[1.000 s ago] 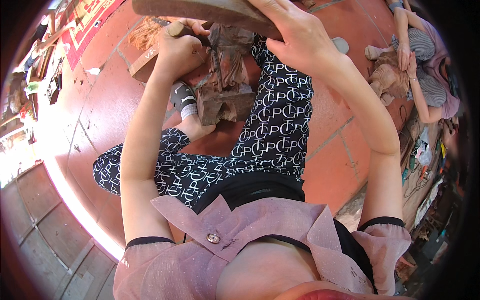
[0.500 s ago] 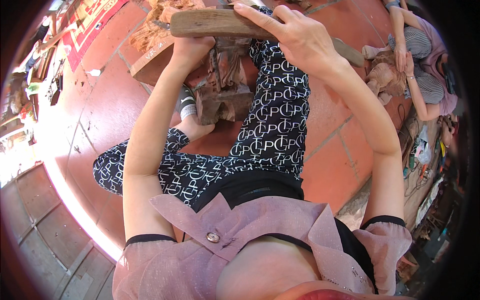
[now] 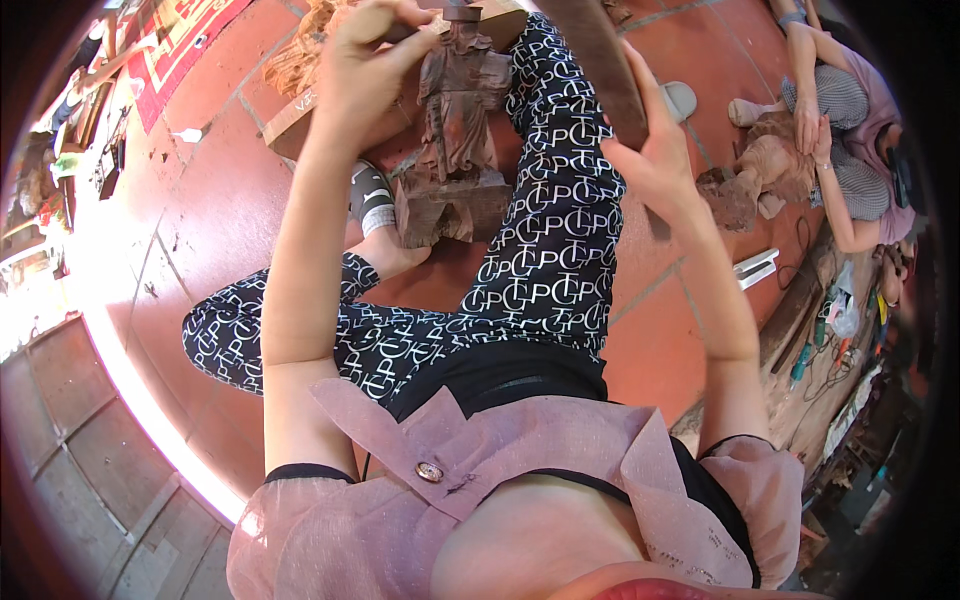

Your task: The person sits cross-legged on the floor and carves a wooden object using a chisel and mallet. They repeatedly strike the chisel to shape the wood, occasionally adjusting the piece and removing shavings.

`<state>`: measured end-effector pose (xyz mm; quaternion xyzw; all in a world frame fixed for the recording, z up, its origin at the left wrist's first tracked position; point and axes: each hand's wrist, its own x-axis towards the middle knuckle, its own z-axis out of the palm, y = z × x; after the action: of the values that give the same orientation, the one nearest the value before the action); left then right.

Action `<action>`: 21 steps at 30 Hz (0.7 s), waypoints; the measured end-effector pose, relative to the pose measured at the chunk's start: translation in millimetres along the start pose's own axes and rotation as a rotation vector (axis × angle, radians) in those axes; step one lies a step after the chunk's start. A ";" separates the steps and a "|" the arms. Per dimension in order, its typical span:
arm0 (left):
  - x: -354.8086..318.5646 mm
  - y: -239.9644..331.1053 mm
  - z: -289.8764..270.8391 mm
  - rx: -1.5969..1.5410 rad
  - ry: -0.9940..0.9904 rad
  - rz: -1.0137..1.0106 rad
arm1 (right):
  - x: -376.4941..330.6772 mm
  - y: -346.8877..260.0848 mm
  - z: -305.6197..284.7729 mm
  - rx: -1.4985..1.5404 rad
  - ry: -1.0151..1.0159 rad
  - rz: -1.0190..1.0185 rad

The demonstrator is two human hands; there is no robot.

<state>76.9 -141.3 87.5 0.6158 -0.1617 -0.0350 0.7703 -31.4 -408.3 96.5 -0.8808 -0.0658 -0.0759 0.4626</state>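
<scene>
I sit on the red tiled floor with a dark carved wooden figure (image 3: 455, 150) standing upright between my legs. My left hand (image 3: 368, 62) is closed around a thin chisel-like tool (image 3: 462, 14) whose tip rests at the figure's head. To the right of the figure, my right hand (image 3: 652, 160) grips a long flat wooden mallet (image 3: 592, 55), which is raised and points up and away from me. The mallet is clear of the figure. My patterned trouser leg (image 3: 545, 230) lies just right of the figure's base.
Another person (image 3: 850, 120) sits at the far right, hands on a pale carved block (image 3: 762, 168). A grey sandal (image 3: 682, 98) lies beyond my knee. Behind the figure lies a wooden board (image 3: 300, 112). Hand tools and cables (image 3: 830, 340) litter the right edge.
The mallet lay flat across the top of the figure, over the tool. It has now swung up and to the right, off the figure. My left hand stays at the figure's head.
</scene>
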 end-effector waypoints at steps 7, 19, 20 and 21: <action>-19.9 -42.2 73.8 0.544 -0.334 0.001 | -51.8 24.6 9.2 0.578 0.067 0.512; -3.9 -93.8 88.9 0.684 -0.108 0.407 | -81.9 41.9 27.7 0.640 0.169 0.745; -2.8 -94.3 88.3 0.685 -0.117 0.407 | -79.3 40.3 27.8 0.640 0.167 0.751; -2.7 -94.3 88.8 0.679 -0.107 0.403 | -77.7 38.2 28.1 0.632 0.163 0.749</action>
<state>62.1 -246.4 13.2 0.7887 -0.3216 0.1402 0.5049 -98.4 -410.1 34.9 -0.6518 0.2717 0.0503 0.7063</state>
